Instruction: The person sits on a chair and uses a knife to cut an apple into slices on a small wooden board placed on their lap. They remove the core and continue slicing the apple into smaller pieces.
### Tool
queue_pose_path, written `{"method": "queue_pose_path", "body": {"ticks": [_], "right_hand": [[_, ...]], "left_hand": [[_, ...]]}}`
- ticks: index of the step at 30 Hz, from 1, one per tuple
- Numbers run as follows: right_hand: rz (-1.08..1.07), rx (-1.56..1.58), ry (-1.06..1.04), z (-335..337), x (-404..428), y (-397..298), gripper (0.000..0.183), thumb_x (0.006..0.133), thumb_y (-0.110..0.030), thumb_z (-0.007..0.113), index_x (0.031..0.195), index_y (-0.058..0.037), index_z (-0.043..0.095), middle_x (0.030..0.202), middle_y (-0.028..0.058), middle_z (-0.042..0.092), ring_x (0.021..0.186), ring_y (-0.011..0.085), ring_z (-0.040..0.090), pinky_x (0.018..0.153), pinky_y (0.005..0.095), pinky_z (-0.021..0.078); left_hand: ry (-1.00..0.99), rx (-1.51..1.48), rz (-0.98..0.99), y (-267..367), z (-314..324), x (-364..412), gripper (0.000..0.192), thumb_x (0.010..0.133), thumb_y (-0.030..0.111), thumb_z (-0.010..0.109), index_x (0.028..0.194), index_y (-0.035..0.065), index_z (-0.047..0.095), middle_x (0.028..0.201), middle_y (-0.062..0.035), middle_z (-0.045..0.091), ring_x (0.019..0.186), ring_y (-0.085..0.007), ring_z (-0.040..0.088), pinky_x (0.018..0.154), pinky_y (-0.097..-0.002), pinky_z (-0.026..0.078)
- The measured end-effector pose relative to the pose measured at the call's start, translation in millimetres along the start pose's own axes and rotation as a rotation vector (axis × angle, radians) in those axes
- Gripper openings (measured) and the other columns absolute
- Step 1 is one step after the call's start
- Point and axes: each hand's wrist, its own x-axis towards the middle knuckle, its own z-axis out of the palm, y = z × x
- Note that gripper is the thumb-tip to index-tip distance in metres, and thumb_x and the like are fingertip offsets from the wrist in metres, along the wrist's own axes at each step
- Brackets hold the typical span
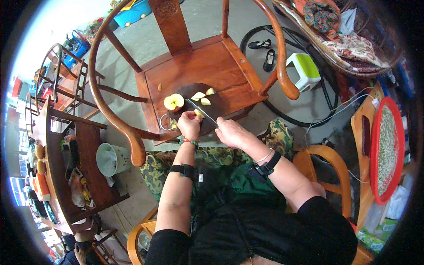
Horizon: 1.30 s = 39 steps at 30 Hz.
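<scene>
My right hand grips a knife, its blade slanting up and left across a dark round cutting board. With its fingertips, my left hand holds a piece of apple right beside the blade. Half an apple lies cut face up at the board's left edge. Several cut apple pieces sit beyond the blade. Close to my left wrist are some apple scraps. The board rests on the seat of a wooden armchair.
The armchair's curved arms rise on both sides. A pale bucket stands on the floor at left, by a wooden table. To the right are a green-topped stool, black shoes and a red round tray.
</scene>
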Motion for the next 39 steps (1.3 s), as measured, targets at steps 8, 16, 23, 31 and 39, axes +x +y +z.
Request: {"method": "queue_pose_path", "body": {"ticks": [8, 16, 23, 31, 39], "right_hand": [[0.032, -0.032, -0.034, -3, -9, -6, 0.019, 0.086, -0.011, 0.049, 0.095, 0.0061, 0.047, 0.078, 0.0296, 0.062, 0.079, 0.0444, 0.063, 0.072, 0.0518, 0.0502], [0.076, -0.077, -0.015, 13, -4, -4, 0.019, 0.087, -0.012, 0.050, 0.093, 0.0049, 0.045, 0.075, 0.0288, 0.062, 0.077, 0.0447, 0.062, 0.069, 0.0526, 0.0494], [0.081, -0.085, 0.025, 21, 25, -8, 0.016, 0.082, -0.004, 0.048, 0.094, 0.0058, 0.047, 0.078, 0.0302, 0.062, 0.080, 0.0447, 0.063, 0.070, 0.0519, 0.0497], [0.189, 0.196, -0.163, 1, 35, -4, 0.025, 0.090, -0.018, 0.051, 0.094, 0.0057, 0.044, 0.073, 0.0235, 0.061, 0.056, 0.0339, 0.063, 0.050, 0.0427, 0.0505], [0.033, 0.159, 0.004, 16, 24, 13, 0.026, 0.090, -0.018, 0.051, 0.092, 0.0056, 0.043, 0.070, 0.0228, 0.061, 0.049, 0.0316, 0.061, 0.045, 0.0426, 0.0505]], "left_hand": [[0.049, 0.096, 0.090, -2, 2, 4, 0.022, 0.067, 0.012, 0.078, 0.081, -0.0004, 0.067, 0.072, -0.0101, 0.069, 0.064, -0.0174, 0.065, 0.062, -0.0299, 0.052], [0.055, 0.241, 0.128, 12, 4, 1, 0.013, 0.066, 0.012, 0.073, 0.072, 0.0029, 0.066, 0.069, -0.0134, 0.066, 0.066, -0.0268, 0.066, 0.066, -0.0348, 0.052], [0.029, 0.226, 0.136, 14, 4, 2, 0.012, 0.066, 0.011, 0.073, 0.073, 0.0025, 0.066, 0.069, -0.0134, 0.066, 0.067, -0.0271, 0.066, 0.067, -0.0347, 0.052], [0.047, 0.145, 0.136, -7, -4, 0, 0.022, 0.068, 0.013, 0.075, 0.085, -0.0006, 0.067, 0.071, -0.0103, 0.069, 0.063, -0.0172, 0.067, 0.059, -0.0299, 0.053], [-0.054, 0.123, 0.013, 11, -10, -2, 0.035, 0.068, 0.017, 0.078, 0.094, -0.0020, 0.066, 0.074, -0.0107, 0.070, 0.066, -0.0188, 0.068, 0.064, -0.0307, 0.053]]}}
